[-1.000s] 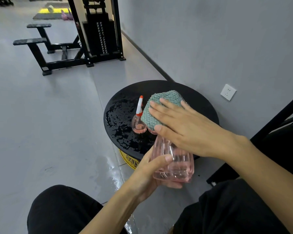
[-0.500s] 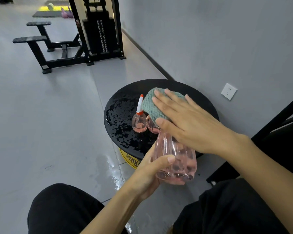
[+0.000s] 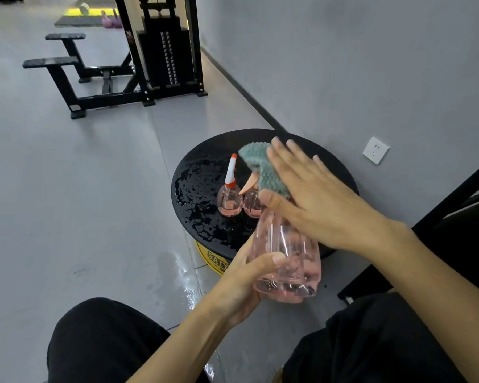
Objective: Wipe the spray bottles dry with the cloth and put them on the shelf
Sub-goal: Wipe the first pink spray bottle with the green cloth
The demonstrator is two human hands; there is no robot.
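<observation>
The grey floor [image 3: 67, 189] is stretching out to the left, a grey wall [image 3: 343, 64] is running along the right, and a black gym machine [image 3: 163, 51] is standing far back against that wall. A round black bench [image 3: 210, 158] is sitting close to the wall on a yellow drum [image 3: 210, 258]; its left half is glistening with water, and a wet patch [image 3: 186, 275] is shining on the floor just beside the drum.

The right hand [image 3: 315, 197] is reaching in over the bench's near edge. Its fingers are lying stretched and flat, pressing the cloth [image 3: 260, 164] onto the top of the spray bottle [image 3: 288, 258]. The left hand [image 3: 244, 283] is gripping that pink, clear bottle from the left, thumb curling across its front, and holding it tilted in the air in front of the bench's near edge.

The teal cloth is covering the bottle's head, with a peach trigger [image 3: 246, 186] poking out beneath it. Two small pink bottles are standing side by side near the bench's middle: the nozzle bottle [image 3: 229, 200] with a white and orange tip, and the hidden bottle [image 3: 251, 205] half covered behind the held one. A white socket [image 3: 375, 150] is sitting on the wall.
</observation>
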